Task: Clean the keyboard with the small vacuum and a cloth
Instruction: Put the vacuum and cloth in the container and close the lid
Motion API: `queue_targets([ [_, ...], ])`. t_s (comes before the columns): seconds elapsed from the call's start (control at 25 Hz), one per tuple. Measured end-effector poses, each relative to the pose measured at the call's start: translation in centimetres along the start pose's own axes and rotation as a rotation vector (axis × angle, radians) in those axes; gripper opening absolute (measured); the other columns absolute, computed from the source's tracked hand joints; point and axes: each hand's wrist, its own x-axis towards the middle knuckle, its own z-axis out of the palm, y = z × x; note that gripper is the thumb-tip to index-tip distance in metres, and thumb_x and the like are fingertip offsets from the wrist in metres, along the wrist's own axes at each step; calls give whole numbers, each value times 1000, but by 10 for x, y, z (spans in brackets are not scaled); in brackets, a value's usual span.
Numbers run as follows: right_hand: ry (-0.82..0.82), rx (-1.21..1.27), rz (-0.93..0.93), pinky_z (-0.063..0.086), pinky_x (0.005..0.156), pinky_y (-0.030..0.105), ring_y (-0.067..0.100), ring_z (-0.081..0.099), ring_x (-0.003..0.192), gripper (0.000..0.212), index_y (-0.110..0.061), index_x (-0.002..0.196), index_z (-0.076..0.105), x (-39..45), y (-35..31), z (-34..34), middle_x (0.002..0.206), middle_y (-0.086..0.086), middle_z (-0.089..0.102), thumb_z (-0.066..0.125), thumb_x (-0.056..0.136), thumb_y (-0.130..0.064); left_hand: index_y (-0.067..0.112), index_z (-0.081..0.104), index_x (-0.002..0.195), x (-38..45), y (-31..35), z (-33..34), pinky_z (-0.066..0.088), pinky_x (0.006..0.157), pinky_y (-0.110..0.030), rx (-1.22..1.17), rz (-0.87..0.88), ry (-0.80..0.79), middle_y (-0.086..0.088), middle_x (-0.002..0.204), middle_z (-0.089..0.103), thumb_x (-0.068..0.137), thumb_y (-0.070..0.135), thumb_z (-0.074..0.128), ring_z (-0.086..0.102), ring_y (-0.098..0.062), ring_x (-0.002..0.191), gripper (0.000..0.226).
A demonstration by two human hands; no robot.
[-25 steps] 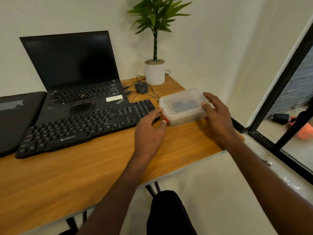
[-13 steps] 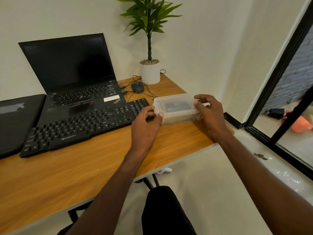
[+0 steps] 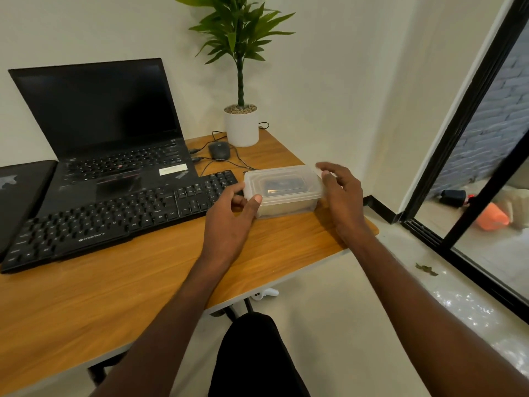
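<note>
Wooden desk [image 3: 143, 296] carries a black keyboard [image 3: 114, 216] left of a lidded clear box [image 3: 283, 190]. Left hand [image 3: 229, 224] pinches the box's near-left corner; right hand [image 3: 340, 193] grips its right end, so the keyboard lies just beside the left hand.

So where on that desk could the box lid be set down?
Bare wood lies in front of the black keyboard, along the desk's near edge. The back is crowded: laptop, mouse, cables and plant pot, with the plastic box at the right.
</note>
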Motion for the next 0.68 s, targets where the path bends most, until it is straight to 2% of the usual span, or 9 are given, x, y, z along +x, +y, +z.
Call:
queue_targets([
  [0.12,45,-42,17,58,97,39,6,66,106,20,-29,111,79,3,2,0,113,-13,73,63,98,-26,25,59,146,-1,0,1,44,72,-8,16,16,9,9,103,66,102,45,66,59,8,94,49],
  [0.24,34,-82,-29,56,99,41,5,61,111,19,-34,109,76,1,1,1,118,-15,68,61,99,-28,29,65,134,-1,-1,3,47,75,-17,82,27,30,8,108,64,103,51,60,62,-5,97,38],
  [0.32,-23,-205,-241,51,103,41,7,53,124,23,-33,118,72,-4,1,0,131,-16,60,56,101,-34,24,73,107,0,-7,7,47,73,-30,164,49,64,5,97,65,106,61,46,62,-14,91,46],
  [0.36,-84,-273,-360,47,105,40,8,48,130,27,-33,124,70,-6,0,1,138,-17,55,55,102,-37,25,71,87,0,-9,8,45,70,-35,214,54,84,2,86,64,106,68,37,62,-19,85,58],
  [0.4,-160,-344,-451,42,108,39,9,43,135,30,-33,128,67,-8,-3,2,144,-17,52,55,102,-42,25,68,77,1,-10,10,45,69,-37,279,36,90,-1,81,62,104,76,29,60,-23,83,70],
  [0.44,-241,-421,-504,38,110,38,9,40,139,34,-34,130,65,-10,-4,4,147,-18,49,55,101,-47,25,69,77,2,-10,12,47,72,-39,353,4,76,-6,86,62,100,83,23,60,-26,88,78],
  [0.52,-362,-563,-550,34,110,40,9,38,141,41,-37,131,64,-13,-6,8,149,-19,48,57,97,-59,21,78,102,2,-7,14,51,86,-44,478,-47,-6,-10,107,59,93,90,19,53,-26,105,91],
  [0.6,-402,-599,-557,39,111,45,9,41,139,45,-39,131,64,-14,-4,9,146,-19,52,60,94,-64,22,75,120,3,-7,12,51,95,-48,468,-71,-71,-6,117,55,91,87,31,49,-24,113,84],
  [0.68,-376,-530,-518,44,108,49,7,45,134,42,-39,129,65,-14,-3,6,141,-21,56,64,93,-62,26,74,124,5,-9,9,52,97,-49,372,-66,-82,1,116,58,91,81,49,54,-19,112,69],
])
